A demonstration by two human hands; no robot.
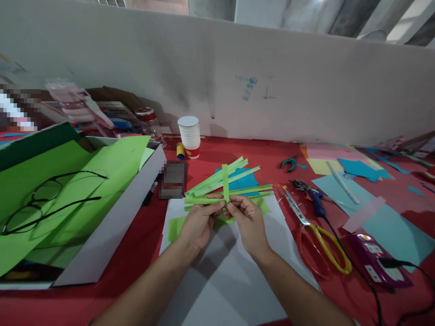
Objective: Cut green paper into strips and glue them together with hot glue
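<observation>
My left hand [200, 222] and my right hand [247, 220] meet above a white sheet [224, 271], both pinching a folded green paper strip [225, 182] that stands upright between the fingertips. Behind it, several loose green paper strips [224, 179] fan out across a blue paper piece [243, 182]. A small green paper scrap [175, 227] lies under my left hand on the white sheet.
Yellow-handled scissors [319, 240] and a blue glue gun [317, 201] lie right, with a purple power strip [375, 265]. A stack of paper cups [189, 136] stands behind. A cardboard box [108, 231] with green paper and eyeglasses [41, 199] sits left. Coloured sheets [360, 176] cover the right side.
</observation>
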